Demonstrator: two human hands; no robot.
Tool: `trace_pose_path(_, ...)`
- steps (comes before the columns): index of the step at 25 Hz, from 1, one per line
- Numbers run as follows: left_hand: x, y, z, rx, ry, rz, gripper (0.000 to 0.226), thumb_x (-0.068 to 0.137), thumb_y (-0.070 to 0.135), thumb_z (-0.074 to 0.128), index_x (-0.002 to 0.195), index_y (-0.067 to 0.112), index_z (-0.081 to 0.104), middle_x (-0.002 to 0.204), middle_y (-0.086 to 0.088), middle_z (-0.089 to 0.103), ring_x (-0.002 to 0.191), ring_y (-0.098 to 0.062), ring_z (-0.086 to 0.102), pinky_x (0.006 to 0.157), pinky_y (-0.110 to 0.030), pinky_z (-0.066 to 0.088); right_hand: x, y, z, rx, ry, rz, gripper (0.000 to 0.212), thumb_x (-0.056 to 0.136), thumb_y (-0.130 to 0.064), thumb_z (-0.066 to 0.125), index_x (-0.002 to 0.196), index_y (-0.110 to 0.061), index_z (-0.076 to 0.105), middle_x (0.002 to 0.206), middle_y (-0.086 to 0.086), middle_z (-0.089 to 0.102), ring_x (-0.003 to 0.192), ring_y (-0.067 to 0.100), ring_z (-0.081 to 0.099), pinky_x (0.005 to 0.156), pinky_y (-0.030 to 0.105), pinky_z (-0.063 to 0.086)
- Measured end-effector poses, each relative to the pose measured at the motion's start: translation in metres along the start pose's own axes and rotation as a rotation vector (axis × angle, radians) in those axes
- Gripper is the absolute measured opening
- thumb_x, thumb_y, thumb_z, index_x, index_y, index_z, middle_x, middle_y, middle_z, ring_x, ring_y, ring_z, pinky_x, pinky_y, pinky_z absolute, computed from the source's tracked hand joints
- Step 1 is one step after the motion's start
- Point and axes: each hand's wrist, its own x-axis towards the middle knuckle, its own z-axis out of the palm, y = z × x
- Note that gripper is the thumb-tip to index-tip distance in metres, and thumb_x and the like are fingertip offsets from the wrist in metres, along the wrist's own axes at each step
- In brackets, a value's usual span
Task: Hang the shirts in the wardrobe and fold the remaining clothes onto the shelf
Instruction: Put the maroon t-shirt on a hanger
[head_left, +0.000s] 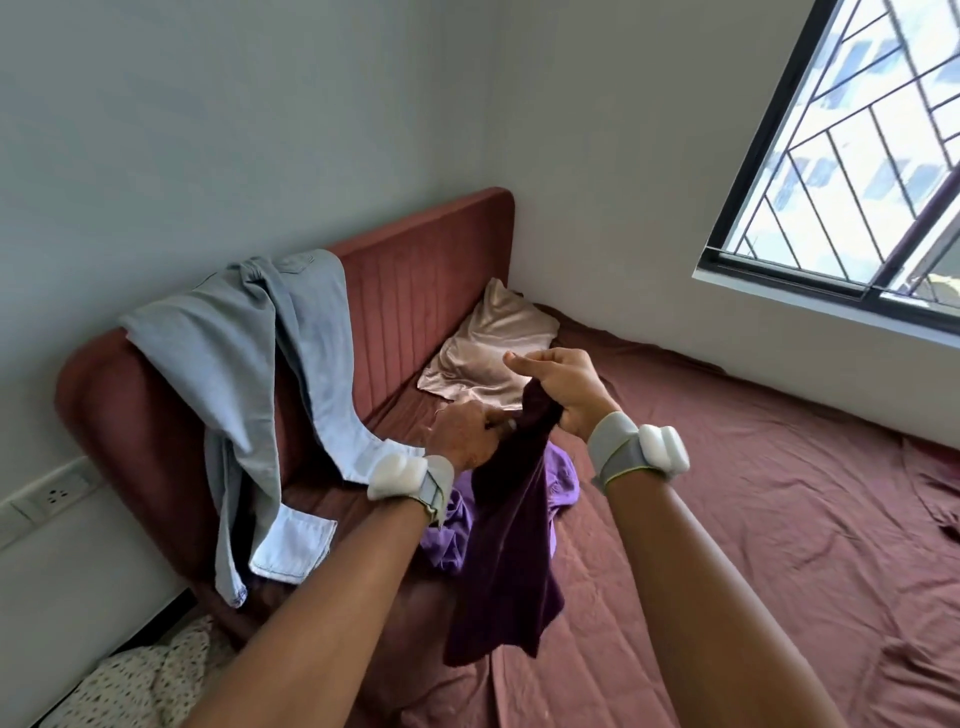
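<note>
A dark purple garment hangs above the bed, held up at its top edge by both hands. My right hand grips the bunched top of it, thumb stretched out to the left. My left hand pinches the same cloth just left of it and lower. Under the hanging garment a lighter purple garment lies crumpled on the bed. Light blue jeans are draped over the headboard, legs hanging down its front. No wardrobe or shelf is in view.
The bed has a rust-brown sheet and a padded reddish headboard. A beige satin pillow leans at its head. A window is on the right wall. A speckled cloth and a wall socket are at the left.
</note>
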Motion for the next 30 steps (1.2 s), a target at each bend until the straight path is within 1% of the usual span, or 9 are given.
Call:
trace_pose_path(3, 0.010, 0.004, -0.029, -0.323, 0.100, 0.020, 0.014, 0.087, 0.018, 0.064, 0.083, 0.014, 0.077, 0.091, -0.006, 0.073, 0.088, -0.019, 0.067, 0.084, -0.034, 0.052, -0.007, 0.004, -0.026, -0.152, -0.001, -0.056, 0.050, 0.064, -0.027, 0.089, 0.096, 0.003, 0.064, 0.078, 0.011, 0.056, 0.066, 0.020, 0.049, 0.062, 0.032, 0.043)
trace_pose_path(8, -0.004, 0.053, -0.025, -0.331, -0.432, 0.152, 0.042, 0.067, 0.033, 0.083, 0.102, 0.020, 0.065, 0.099, -0.002, 0.069, 0.084, -0.013, 0.063, 0.083, -0.033, 0.054, -0.012, -0.004, -0.040, 0.069, 0.123, -0.045, 0.045, 0.074, -0.022, 0.083, 0.097, 0.012, 0.064, 0.079, 0.015, 0.054, 0.064, 0.024, 0.050, 0.061, 0.035, 0.049)
trace_pose_path(11, -0.012, 0.072, -0.002, -0.101, -0.303, 0.224, 0.024, 0.079, 0.029, 0.073, 0.094, 0.012, 0.066, 0.093, -0.005, 0.068, 0.086, -0.019, 0.062, 0.081, -0.034, 0.049, -0.021, -0.009, -0.049, 0.078, 0.201, -0.064, 0.035, 0.077, -0.020, 0.081, 0.091, 0.009, 0.066, 0.062, 0.006, 0.050, 0.049, 0.014, 0.045, 0.053, 0.027, 0.046)
trace_pose_path(14, -0.004, 0.078, 0.000, -0.294, -0.197, 0.097, 0.021, 0.084, 0.018, 0.067, 0.072, 0.001, 0.065, 0.068, -0.010, 0.062, 0.063, -0.018, 0.056, 0.067, -0.041, 0.052, -0.030, -0.011, -0.067, 0.170, 0.214, -0.057, 0.020, 0.083, -0.017, 0.075, 0.081, 0.000, 0.065, 0.052, 0.001, 0.053, 0.039, 0.007, 0.049, 0.044, 0.021, 0.046)
trace_pose_path(19, 0.048, 0.103, -0.005, -0.694, 0.043, -0.308, 0.027, 0.079, 0.035, 0.060, 0.080, 0.011, 0.071, 0.084, -0.017, 0.071, 0.085, -0.033, 0.069, 0.082, -0.050, 0.056, -0.031, 0.012, -0.101, 0.233, -0.088, -0.088, 0.030, 0.087, -0.026, 0.068, 0.113, -0.012, 0.061, 0.092, 0.004, 0.064, 0.071, 0.014, 0.062, 0.066, 0.027, 0.051)
trace_pose_path(22, 0.081, 0.118, -0.007, -0.786, 0.089, -0.248, 0.025, 0.094, 0.033, 0.047, 0.097, 0.018, 0.067, 0.110, -0.013, 0.067, 0.105, -0.030, 0.063, 0.098, -0.036, 0.048, -0.023, 0.053, -0.109, -0.310, -0.155, -0.127, 0.060, 0.073, -0.005, 0.080, 0.123, -0.024, 0.054, 0.107, 0.000, 0.068, 0.096, 0.015, 0.066, 0.086, 0.032, 0.055)
trace_pose_path(25, 0.101, 0.115, -0.024, -0.552, 0.105, -0.018, 0.046, 0.074, 0.078, 0.046, 0.081, 0.036, 0.064, 0.092, 0.007, 0.067, 0.089, -0.014, 0.062, 0.093, -0.030, 0.046, -0.006, 0.073, -0.125, -0.654, 0.041, -0.154, 0.018, 0.075, -0.007, 0.071, 0.088, -0.019, 0.067, 0.074, -0.005, 0.061, 0.074, 0.013, 0.056, 0.066, 0.027, 0.048)
trace_pose_path(27, 0.096, 0.114, -0.041, -0.451, -0.047, 0.176, 0.049, 0.060, 0.078, 0.060, 0.078, 0.033, 0.064, 0.075, 0.017, 0.063, 0.075, -0.006, 0.060, 0.079, -0.029, 0.048, 0.005, 0.066, -0.144, -0.632, 0.122, -0.142, 0.008, 0.076, -0.014, 0.075, 0.079, -0.013, 0.069, 0.064, -0.006, 0.056, 0.065, 0.011, 0.051, 0.052, 0.021, 0.040)
trace_pose_path(30, 0.084, 0.103, -0.064, 0.300, -0.214, 0.383, 0.080, 0.046, 0.076, 0.065, 0.119, 0.050, 0.049, 0.108, 0.014, 0.065, 0.100, -0.014, 0.063, 0.086, -0.035, 0.050, 0.014, 0.037, -0.163, -0.674, 0.267, -0.287, 0.018, 0.073, -0.012, 0.078, 0.075, -0.016, 0.061, 0.068, -0.002, 0.059, 0.067, 0.014, 0.052, 0.054, 0.020, 0.034)
